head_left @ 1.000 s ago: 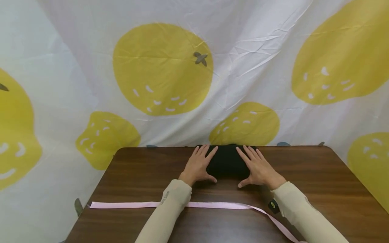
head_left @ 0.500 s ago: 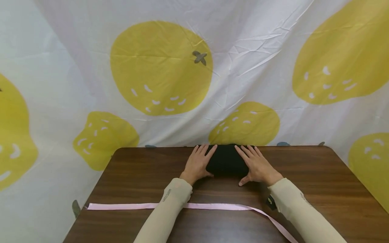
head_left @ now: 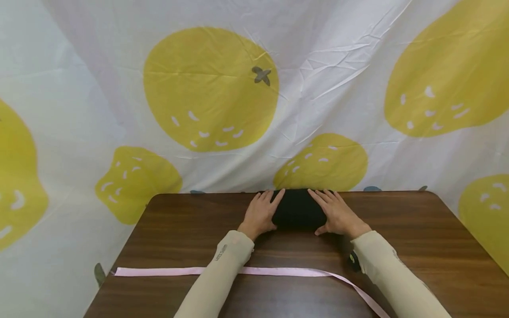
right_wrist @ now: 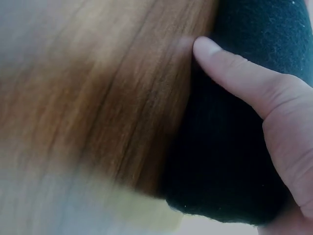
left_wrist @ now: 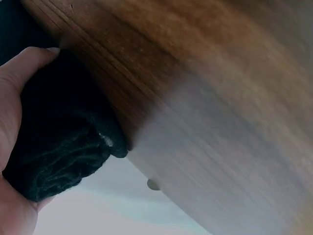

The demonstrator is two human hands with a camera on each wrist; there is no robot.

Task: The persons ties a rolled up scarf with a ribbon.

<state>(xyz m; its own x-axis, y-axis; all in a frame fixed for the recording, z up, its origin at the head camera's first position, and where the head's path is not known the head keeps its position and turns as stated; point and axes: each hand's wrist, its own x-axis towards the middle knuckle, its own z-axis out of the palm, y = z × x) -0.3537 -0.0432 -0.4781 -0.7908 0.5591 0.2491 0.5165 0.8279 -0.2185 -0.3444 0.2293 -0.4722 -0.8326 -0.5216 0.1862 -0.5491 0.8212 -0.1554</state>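
A dark, fuzzy cloth roll (head_left: 300, 210) lies across the far edge of the table. My left hand (head_left: 258, 214) grips its left end, fingers spread over the top and thumb on the near side. On the right end, my right hand (head_left: 339, 215) holds it the same way, with the fingertips toward the far side. Seen from the left wrist, the thumb (left_wrist: 36, 63) lies along the roll, and the gathered folds of its end (left_wrist: 73, 166) show. In the right wrist view, the other thumb (right_wrist: 234, 71) presses against the cloth close to the tabletop.
A pink ribbon (head_left: 278, 271) stretches across the brown wooden table (head_left: 191, 234), passing under the left sleeve and curving toward the near edge at right. A small dark object (head_left: 353, 260) sits by the right sleeve. A white curtain with yellow fruit (head_left: 214, 88) hangs behind the table.
Both thumbs have drawn in from the tabletop against the near side of the cloth roll. The right hand has shifted slightly inward. The ribbon lies as before.
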